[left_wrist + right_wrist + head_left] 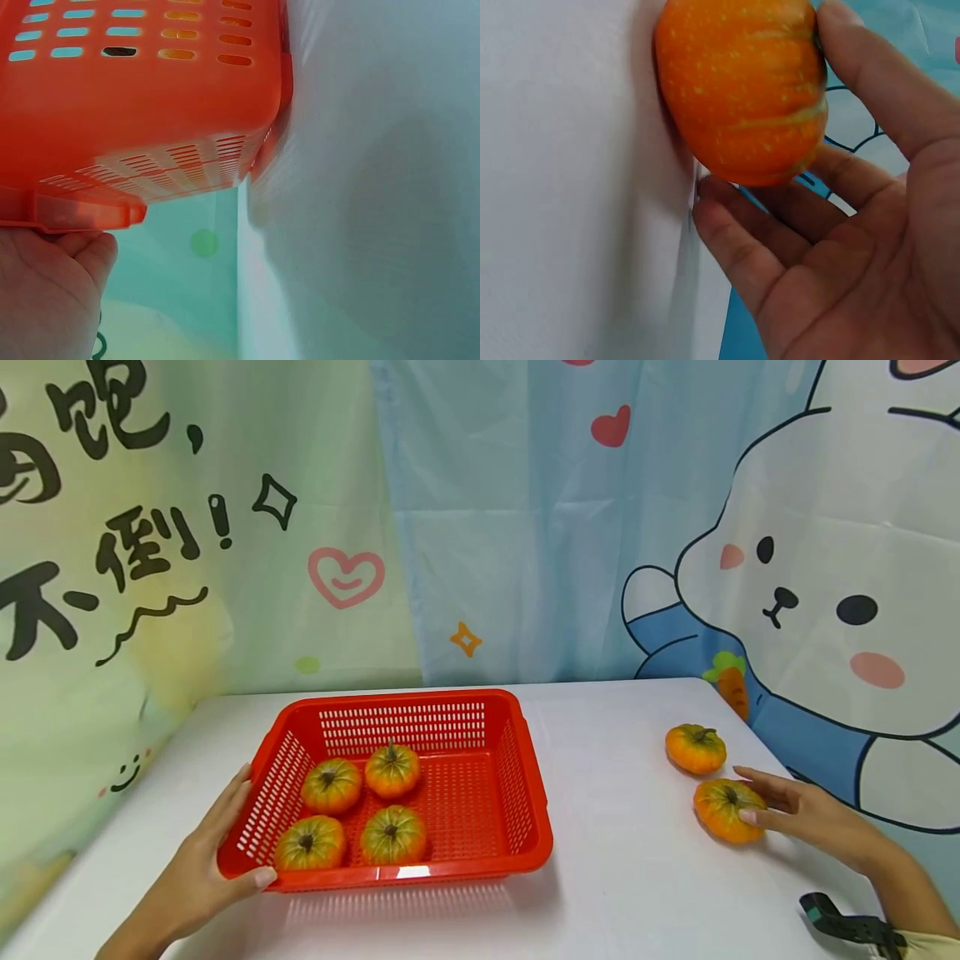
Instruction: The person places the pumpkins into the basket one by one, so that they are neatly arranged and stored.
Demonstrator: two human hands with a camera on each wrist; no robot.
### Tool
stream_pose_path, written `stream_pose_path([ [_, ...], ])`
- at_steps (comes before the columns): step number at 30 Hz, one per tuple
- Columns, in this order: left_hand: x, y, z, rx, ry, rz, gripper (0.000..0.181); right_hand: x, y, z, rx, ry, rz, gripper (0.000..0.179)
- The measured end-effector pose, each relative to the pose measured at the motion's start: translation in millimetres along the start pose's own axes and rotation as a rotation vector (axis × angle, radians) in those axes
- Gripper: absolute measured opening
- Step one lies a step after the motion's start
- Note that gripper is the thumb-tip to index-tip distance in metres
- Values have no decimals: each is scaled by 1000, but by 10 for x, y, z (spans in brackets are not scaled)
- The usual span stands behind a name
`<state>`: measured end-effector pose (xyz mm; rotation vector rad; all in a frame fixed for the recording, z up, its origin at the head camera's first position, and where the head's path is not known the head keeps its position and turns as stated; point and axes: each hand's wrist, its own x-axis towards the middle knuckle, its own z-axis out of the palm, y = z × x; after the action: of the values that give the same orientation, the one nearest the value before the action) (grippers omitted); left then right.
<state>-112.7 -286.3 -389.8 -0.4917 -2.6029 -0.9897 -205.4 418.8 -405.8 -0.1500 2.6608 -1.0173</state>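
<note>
A red plastic basket with slotted walls holds several small orange-green pumpkins. My left hand grips the basket's near left corner, thumb on the front rim and fingers along the left side. From the left wrist, part of that hand shows just under the rim. Over at the right, my right hand holds a pumpkin by its right side. The right wrist view has the thumb at the top of this pumpkin and the fingers curved around below, some tips apart from it.
Another pumpkin sits just behind the one at my right hand. The white table carries everything. A printed curtain hangs along the back, and a black strap device is on my right wrist.
</note>
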Motion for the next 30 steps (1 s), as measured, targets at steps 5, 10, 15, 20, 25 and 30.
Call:
stream_pose_path([
  [5, 5, -8, -1, -2, 8, 16, 106, 26, -82, 18, 35, 43, 32, 73],
  [10, 3, -14, 5, 5, 6, 8, 105, 52, -111, 35, 51, 84, 38, 69],
  [15, 1, 2, -1, 4, 2, 2, 106, 67, -108, 64, 59, 91, 20, 66],
  [20, 4, 25, -7, 4, -6, -13, 105, 78, -123, 77, 86, 79, 23, 69],
  [25, 4, 30, -4, 16, -12, -24, 105, 89, -141, 96, 114, 63, 36, 73],
  [30, 2, 23, 4, 11, -8, -20, 105, 110, -169, 135, 130, 53, 10, 72],
])
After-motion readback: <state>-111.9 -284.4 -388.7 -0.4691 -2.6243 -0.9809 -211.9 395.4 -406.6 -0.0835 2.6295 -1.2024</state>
